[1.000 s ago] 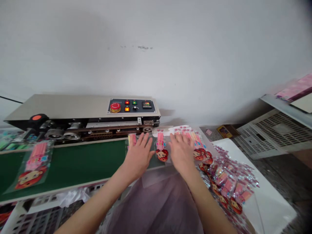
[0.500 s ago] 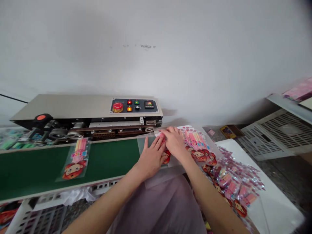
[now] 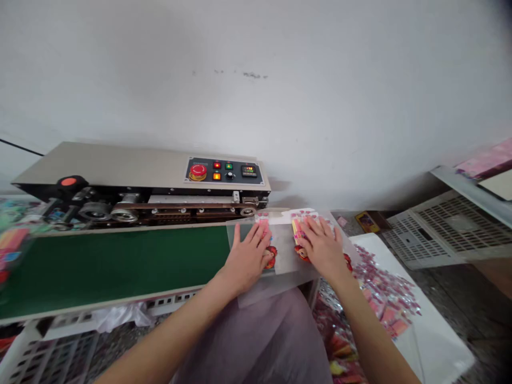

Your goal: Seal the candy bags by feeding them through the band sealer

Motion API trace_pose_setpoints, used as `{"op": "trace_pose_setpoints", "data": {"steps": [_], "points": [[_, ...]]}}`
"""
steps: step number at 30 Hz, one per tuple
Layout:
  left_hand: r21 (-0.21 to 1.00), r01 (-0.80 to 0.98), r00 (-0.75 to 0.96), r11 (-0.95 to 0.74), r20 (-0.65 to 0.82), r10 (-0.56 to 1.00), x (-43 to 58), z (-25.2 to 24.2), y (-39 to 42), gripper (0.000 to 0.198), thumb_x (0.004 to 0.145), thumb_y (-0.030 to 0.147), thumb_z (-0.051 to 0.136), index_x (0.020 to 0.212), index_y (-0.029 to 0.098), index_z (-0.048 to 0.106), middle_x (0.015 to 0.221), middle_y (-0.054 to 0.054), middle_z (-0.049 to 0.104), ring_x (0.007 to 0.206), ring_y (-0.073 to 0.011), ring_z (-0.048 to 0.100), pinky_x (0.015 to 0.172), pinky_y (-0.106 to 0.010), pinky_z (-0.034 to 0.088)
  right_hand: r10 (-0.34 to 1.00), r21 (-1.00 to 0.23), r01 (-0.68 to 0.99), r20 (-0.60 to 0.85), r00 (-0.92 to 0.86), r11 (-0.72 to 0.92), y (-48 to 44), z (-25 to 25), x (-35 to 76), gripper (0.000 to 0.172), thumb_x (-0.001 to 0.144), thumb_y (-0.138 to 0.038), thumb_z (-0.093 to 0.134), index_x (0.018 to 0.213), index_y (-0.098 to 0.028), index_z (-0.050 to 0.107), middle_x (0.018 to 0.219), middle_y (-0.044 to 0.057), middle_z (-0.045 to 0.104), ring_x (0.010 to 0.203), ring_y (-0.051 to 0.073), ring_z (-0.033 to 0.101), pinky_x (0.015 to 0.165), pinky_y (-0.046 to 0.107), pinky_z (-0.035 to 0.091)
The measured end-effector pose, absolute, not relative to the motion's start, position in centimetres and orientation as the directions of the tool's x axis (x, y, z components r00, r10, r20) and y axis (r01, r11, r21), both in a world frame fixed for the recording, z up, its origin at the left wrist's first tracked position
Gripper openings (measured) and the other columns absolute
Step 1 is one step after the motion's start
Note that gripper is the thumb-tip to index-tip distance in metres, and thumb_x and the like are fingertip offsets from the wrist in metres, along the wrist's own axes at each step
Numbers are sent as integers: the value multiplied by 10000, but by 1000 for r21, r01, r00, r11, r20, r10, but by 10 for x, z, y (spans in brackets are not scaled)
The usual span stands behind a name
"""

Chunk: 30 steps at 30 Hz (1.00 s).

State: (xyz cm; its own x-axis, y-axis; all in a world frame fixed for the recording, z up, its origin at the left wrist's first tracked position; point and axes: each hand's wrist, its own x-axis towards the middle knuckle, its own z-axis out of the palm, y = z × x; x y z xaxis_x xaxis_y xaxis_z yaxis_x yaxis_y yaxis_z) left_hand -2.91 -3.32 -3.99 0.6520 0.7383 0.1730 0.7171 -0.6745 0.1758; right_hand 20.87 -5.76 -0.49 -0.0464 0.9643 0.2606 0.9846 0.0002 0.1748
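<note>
My left hand lies flat with fingers spread over a small clear packet, which shows pink sticks and a red-haired cartoon head. That packet rests on a translucent plastic sheet at the right end of a green conveyor belt. To its right, my right hand is open, its fingers resting on similar packets; how many lie beneath it is hidden. Behind my hands stands a band sealing machine with a lit control panel.
Another packet is at the belt's far left. Many shiny packets lie heaped on a white surface to the right. White slatted crates stand on the floor beyond. A crate sits below the belt.
My right hand has left the packet beside my left hand and moved right onto the other packets. The packet on the belt has travelled left. My left hand has barely moved.
</note>
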Motion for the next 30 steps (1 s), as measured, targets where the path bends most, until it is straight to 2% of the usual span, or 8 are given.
{"op": "trace_pose_setpoints", "data": {"steps": [3,6,11,14,18,21,25,30], "points": [[161,738,632,-655,176,755,-39,-39,-35,570,1064,438,193,1539,176,370,1647,-113,254,1527,-273,220,1182,-711,112,963,173,985,261,-73,28,-66,-17,199,488,1004,-382,470,1477,-267,487,1562,60,441,1455,349,316,1161,614,209],[127,767,606,-629,180,775,-54,-38,-37,553,1061,423,233,1527,175,397,1633,-120,293,1520,-283,243,1189,-702,92,966,102,994,254,-56,31,-65,-25,167,485,1003,-412,482,1458,-247,515,1570,72,424,1475,367,275,1170,631,191],[59,857,503,-512,125,855,-83,-22,-37,533,1047,413,312,1468,141,493,1578,-164,391,1489,-350,302,1170,-722,115,978,-73,994,196,-65,80,-55,-21,117,524,1024,-440,435,1493,-208,465,1576,76,412,1465,354,311,1186,599,219],[66,870,479,-489,119,870,-80,-8,-38,512,1047,376,331,1451,115,507,1572,-163,399,1475,-348,335,1183,-706,121,972,-116,991,233,-34,63,-56,-10,123,504,1047,-402,364,1490,-184,467,1570,87,422,1459,343,326,1181,587,240],[189,776,594,-602,105,798,-39,0,-45,500,1064,354,287,1463,128,486,1566,-136,418,1474,-288,352,1212,-643,168,947,-62,998,321,9,12,-65,-1,167,441,1048,-297,321,1373,-180,594,1510,72,509,1442,318,353,1189,563,235],[252,680,678,-688,140,721,1,-7,-49,537,1066,418,269,1525,170,398,1612,-128,336,1504,-294,288,1193,-650,219,948,25,999,318,14,-23,-69,-5,192,436,1029,-258,361,1404,-172,566,1515,77,502,1442,331,348,1176,571,249],[227,641,725,-733,135,676,17,-26,-45,591,1048,513,286,1544,201,364,1635,-110,284,1527,-301,221,1179,-705,178,961,90,995,275,14,-40,-72,-18,196,481,1020,-306,415,1482,-186,478,1529,84,482,1438,344,351,1172,601,230],[146,691,690,-707,155,707,-24,-35,-36,562,1054,500,268,1535,235,386,1640,-90,281,1531,-286,208,1185,-693,161,970,61,998,242,-24,9,-73,-23,173,507,1019,-342,429,1515,-238,429,1536,82,469,1453,351,333,1163,649,199]]}}
